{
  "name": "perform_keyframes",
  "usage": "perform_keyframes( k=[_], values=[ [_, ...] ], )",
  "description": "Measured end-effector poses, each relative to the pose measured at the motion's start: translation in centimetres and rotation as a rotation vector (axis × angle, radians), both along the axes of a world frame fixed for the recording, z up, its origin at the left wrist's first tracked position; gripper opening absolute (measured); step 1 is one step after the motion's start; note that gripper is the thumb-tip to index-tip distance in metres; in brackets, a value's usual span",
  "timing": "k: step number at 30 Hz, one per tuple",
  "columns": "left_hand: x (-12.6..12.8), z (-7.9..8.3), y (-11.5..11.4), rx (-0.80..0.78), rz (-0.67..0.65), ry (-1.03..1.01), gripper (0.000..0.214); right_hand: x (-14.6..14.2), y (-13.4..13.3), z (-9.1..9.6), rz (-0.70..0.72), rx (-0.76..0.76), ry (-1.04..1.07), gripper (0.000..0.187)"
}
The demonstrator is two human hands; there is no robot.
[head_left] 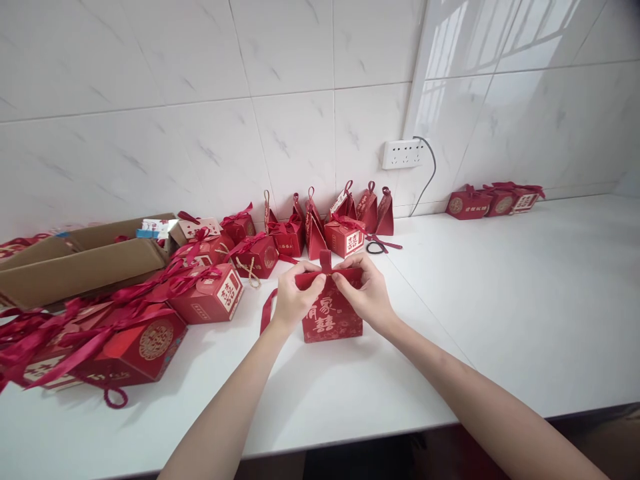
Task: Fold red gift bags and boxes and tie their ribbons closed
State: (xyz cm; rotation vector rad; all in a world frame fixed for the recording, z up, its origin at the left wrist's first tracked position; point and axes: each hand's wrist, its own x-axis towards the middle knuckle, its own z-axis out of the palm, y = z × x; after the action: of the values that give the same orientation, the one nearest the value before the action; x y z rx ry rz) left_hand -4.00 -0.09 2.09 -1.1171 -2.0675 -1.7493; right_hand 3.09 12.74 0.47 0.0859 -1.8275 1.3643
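Observation:
A red gift box [334, 321] with pale printed characters stands upright on the white counter in front of me. A ribbon loop [325, 260] sticks up from its top edge. My left hand [299, 293] pinches the top edge left of the loop, thumb on the near face and fingers behind. On the other side of the loop, my right hand [364, 290] grips the same edge in a like pinch. The two thumbs nearly meet below the loop. A loose red ribbon [267, 312] hangs beside my left hand. The box's far side is hidden.
Several red boxes with ribbon bows [205, 293] crowd the left, beside an open cardboard carton [90, 267]. Peaked red boxes with loops [314, 230] stand near the tiled wall. More boxes [470, 203] sit at the back right. A black ring [376, 247] lies behind my right hand. A socket strip [403, 154] is on the wall.

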Motion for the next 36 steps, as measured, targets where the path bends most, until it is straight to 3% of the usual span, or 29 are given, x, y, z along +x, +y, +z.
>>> perform_keyframes(
  k=[11, 26, 36],
  values=[
    [0.42, -0.86, 0.27, 0.074, 0.068, 0.089, 0.008, -0.04, 0.55, -0.01, 0.059, 0.033, -0.030, 0.013],
    [0.54, -0.85, 0.43, 0.097, 0.078, 0.117, 0.009, 0.11, 0.20, 0.39, 0.035, -0.011, -0.076, 0.006],
    [0.48, -0.70, 0.43, 0.082, 0.086, 0.130, 0.007, 0.20, 0.39, 0.59, 0.031, 0.049, -0.064, 0.006]
  ],
)
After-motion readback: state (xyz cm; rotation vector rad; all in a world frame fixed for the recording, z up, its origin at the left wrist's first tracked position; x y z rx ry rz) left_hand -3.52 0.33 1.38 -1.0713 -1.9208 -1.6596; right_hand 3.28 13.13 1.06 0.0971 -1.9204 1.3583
